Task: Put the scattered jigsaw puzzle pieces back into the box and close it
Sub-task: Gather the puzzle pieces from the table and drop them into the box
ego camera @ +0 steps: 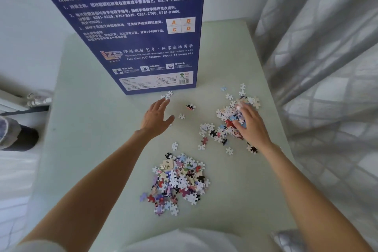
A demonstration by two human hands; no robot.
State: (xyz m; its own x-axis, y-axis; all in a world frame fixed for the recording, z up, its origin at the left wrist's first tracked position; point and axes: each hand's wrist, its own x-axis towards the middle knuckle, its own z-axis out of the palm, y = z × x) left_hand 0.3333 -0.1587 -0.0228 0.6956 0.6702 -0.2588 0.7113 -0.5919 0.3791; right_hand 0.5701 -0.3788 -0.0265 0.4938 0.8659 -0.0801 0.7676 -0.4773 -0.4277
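The left hand (156, 117) reaches out over the pale green table (86, 149), fingers straight and spread, thumb out to the side; it holds nothing, and its fingertips lie just short of a few white pieces (168, 94) at the foot of the box. The right hand (250, 122) rests palm down on the far pile of puzzle pieces (225, 120), fingers spread and slightly bent over the heap, touching the pieces; whether any are gripped under the palm cannot be told.

The tall blue box (133, 32) stands upright at twelve o'clock on the table, its printed side facing the person. The far pile sits at about two o'clock from the table's middle, with stray pieces scattered round it. A second, nearer pile (180, 180) lies at about six o'clock, between the two forearms, well apart from both hands. A lone dark piece (190, 107) lies between the hands. Grey curtains (327, 67) hang at three o'clock.
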